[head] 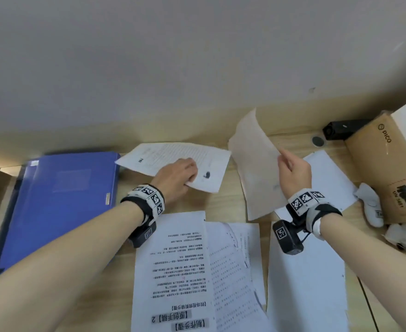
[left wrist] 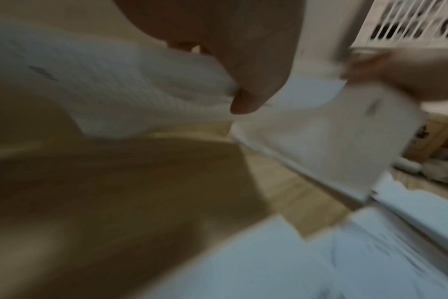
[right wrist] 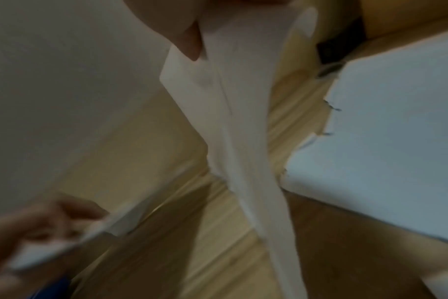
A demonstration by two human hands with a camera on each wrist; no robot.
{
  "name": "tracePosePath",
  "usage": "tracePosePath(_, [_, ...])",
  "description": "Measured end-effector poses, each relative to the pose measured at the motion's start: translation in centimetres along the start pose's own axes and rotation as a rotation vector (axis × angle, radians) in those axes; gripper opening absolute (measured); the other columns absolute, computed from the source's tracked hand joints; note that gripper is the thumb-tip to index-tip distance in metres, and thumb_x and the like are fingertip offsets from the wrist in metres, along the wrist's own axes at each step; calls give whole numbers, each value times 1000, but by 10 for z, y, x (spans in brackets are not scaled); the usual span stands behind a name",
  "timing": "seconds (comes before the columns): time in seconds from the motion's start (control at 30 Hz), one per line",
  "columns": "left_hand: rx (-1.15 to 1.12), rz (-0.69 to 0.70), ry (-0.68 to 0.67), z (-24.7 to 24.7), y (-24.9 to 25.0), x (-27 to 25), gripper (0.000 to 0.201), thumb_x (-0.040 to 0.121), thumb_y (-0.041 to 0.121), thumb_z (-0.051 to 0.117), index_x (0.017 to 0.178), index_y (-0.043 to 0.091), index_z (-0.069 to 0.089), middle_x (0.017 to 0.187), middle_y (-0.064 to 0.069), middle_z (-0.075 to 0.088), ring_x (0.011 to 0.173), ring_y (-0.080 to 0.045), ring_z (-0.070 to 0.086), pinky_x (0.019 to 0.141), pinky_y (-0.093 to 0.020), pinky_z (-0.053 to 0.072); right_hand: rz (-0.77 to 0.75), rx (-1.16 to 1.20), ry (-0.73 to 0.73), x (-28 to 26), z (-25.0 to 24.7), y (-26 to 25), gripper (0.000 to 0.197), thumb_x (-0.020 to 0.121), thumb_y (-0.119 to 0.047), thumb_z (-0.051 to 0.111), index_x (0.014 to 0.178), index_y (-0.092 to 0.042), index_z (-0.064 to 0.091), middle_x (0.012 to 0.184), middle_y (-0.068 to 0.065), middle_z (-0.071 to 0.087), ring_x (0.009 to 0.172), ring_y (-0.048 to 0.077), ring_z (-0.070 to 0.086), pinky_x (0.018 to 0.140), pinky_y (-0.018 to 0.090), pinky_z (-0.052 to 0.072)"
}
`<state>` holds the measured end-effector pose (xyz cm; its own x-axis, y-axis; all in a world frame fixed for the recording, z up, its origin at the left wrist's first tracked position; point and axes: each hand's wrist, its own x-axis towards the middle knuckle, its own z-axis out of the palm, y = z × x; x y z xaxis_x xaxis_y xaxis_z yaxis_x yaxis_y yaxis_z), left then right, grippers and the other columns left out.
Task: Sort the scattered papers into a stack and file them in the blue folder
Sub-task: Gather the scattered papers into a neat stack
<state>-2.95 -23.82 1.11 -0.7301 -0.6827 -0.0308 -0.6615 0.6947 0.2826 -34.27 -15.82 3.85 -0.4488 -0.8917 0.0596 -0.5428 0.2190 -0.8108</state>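
The blue folder [head: 58,202] lies closed at the left of the wooden desk [head: 223,202]. My left hand [head: 180,178] pinches the near edge of a printed sheet [head: 170,159] lifted off the desk beside the folder; the sheet [left wrist: 110,89] and thumb show in the left wrist view. My right hand [head: 293,171] holds a second sheet [head: 257,164] upright by its right edge, and that sheet [right wrist: 233,113] hangs down in the right wrist view. Several printed sheets [head: 180,271] and a blank sheet [head: 307,283] lie scattered near me. Another white sheet [head: 331,178] lies under the right hand.
A brown cardboard box [head: 389,168] stands at the right with white gloves or cloths [head: 372,204] in front of it. A small black device [head: 341,129] and a round grey disc [head: 317,140] sit at the back by the wall [head: 173,63].
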Motion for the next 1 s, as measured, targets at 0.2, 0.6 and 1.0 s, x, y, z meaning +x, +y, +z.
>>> tracePosePath(0.2, [-13,-157,-309,59,16,-35,21,76,3,56,93,14,55,120,-2,53,110,-26,53,72,-36,44,-502,-87,-26,4,-6,-23,34,96,-3,51,121,-18,68,124,-5,64,114,15,59,103,28,42])
tracePosePath(0.6, [-164,-208,-395,59,19,-45,46,89,41,53,129,21,58,143,5,48,128,-17,46,103,-34,42,-416,-424,-620,-56,99,50,31,92,-7,53,118,-17,68,138,9,56,127,33,50,106,47,41])
tracePosePath(1.0, [-254,-100,-203,62,128,65,26,92,33,44,92,23,69,95,11,68,93,-15,61,77,-35,51,129,-492,-340,-51,-39,133,30,90,-30,56,116,-16,63,118,3,56,113,24,51,87,34,43])
